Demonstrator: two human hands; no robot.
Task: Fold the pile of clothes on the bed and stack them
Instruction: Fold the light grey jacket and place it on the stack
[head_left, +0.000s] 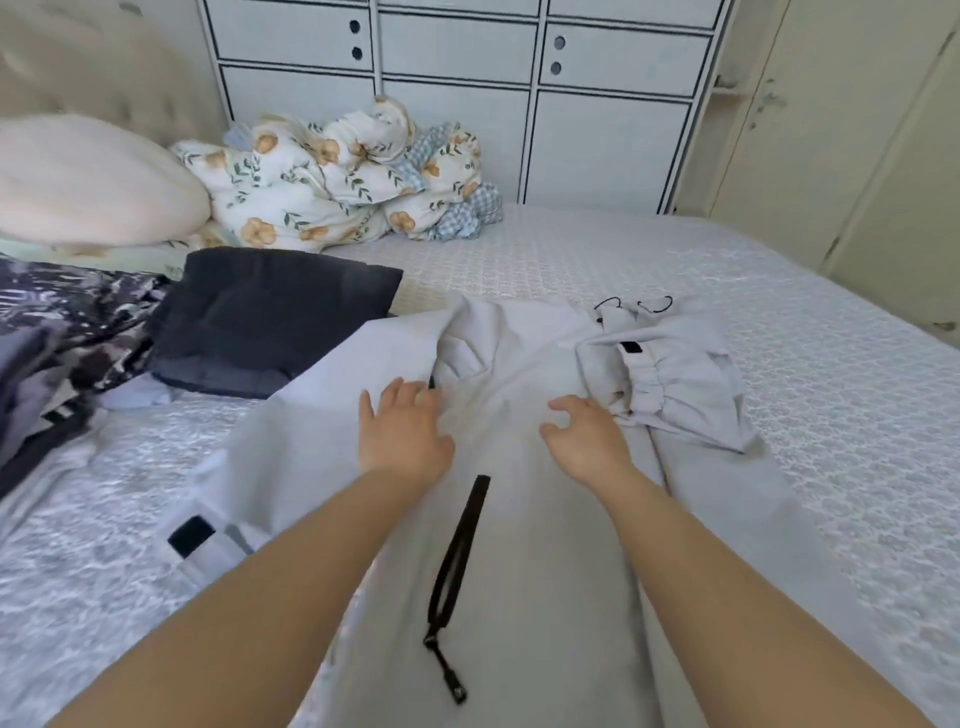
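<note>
The pale grey garment (524, 545) runs off the bottom edge of the view, so its lower end is cut off; whether it is trousers or a jacket is hard to tell. At 9 o'clock the heap of dark and patterned clothes (57, 332) is cropped by the left edge, its pieces hard to separate. The garment lies spread on the bed (831, 415), from centre to 6 o'clock, with a black zip and pull cord (457, 571) down its middle, a gathered elastic part (660, 384) bunched at 2 o'clock and thin black cords above that. The left hand (405, 431) lies flat on the cloth, fingers spread, gripping nothing. The right hand (587, 436) rests on it with fingers loosely bent, gripping nothing. A folded dark navy piece (270, 317) sits at 10 o'clock, a floral quilt (337, 182) at 11.
</note>
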